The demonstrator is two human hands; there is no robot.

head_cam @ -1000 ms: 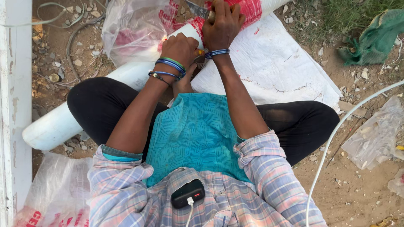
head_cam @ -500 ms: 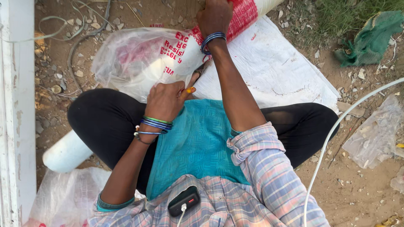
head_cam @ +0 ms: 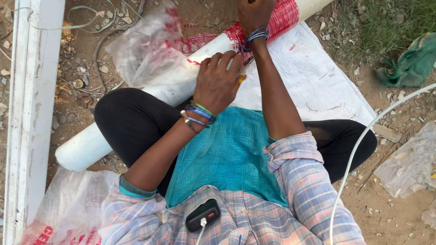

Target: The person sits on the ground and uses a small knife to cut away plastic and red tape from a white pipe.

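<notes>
I sit cross-legged on the ground with a long white pipe (head_cam: 91, 144) lying across my lap. Its far part is covered in red-printed plastic wrapping (head_cam: 284, 18). My left hand (head_cam: 218, 84), with bangles at the wrist, rests on the pipe with its fingers curled. A small yellow-tipped tool (head_cam: 241, 78) pokes out beside it. My right hand (head_cam: 254, 13) is farther up the pipe, closed on the red-printed wrapping. A loose, crumpled part of the clear wrapping (head_cam: 145, 54) billows off the pipe to the left.
A white woven sheet (head_cam: 318, 86) lies under the pipe on the dirt. A white frame (head_cam: 29, 113) runs along the left. A thin white cable (head_cam: 359, 145) curves at the right, with a green cloth (head_cam: 408, 63) and plastic scraps (head_cam: 408, 163) nearby. A plastic bag (head_cam: 68, 213) lies at the lower left.
My left hand pulled back toward my lap, then returned onto the pipe. More clear wrapping now hangs loose to the left. My right hand stayed at the far end.
</notes>
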